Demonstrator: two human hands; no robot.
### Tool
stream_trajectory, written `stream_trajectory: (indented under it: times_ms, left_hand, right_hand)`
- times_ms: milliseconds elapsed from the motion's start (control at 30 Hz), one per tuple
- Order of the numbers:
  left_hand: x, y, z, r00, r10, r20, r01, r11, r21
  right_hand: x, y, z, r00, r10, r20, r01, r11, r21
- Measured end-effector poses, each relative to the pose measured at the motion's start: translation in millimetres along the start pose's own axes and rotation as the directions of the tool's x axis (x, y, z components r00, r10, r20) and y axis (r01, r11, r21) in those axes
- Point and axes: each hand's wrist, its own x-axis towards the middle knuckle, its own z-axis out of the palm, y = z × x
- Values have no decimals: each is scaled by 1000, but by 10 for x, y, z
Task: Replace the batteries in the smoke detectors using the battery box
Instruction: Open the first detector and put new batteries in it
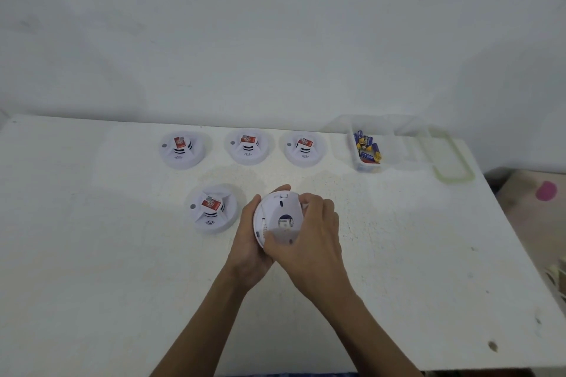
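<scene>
White table [122, 285], near centre: an upturned smoke detector [280, 211] is clamped between left hand [249, 248] and right hand [315, 232], each grip curled round its rim. Battery box [367, 150] sits beyond, rightward, nearer the right hand.

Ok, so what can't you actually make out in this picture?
- Held detector, head view: the right hand covers its lower right and the left hand its left rim, so whether a battery sits inside is hidden.
- Batteries in the box: piled and too small to count.
- Detector stickers: print too small to read.
- White thing at the right edge: cut off by the frame.
</scene>
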Motion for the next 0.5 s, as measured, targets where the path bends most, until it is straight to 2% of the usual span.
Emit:
stream_trajectory:
  times_ms: [100,267,500]
  left_hand:
    - [-23,0,41,1000,21,-1,-21,1000,-17]
    - [-29,50,55,999,47,26,-46,998,-51]
    - [0,77,-71,993,55,100,-37,984,-172]
  right_hand:
    - [1,18,-5,1000,-13,7,13,999,41]
    - [25,43,5,1000,-7,-3,7,971,238]
    - [166,178,-175,997,-43,62,-3,801,598]
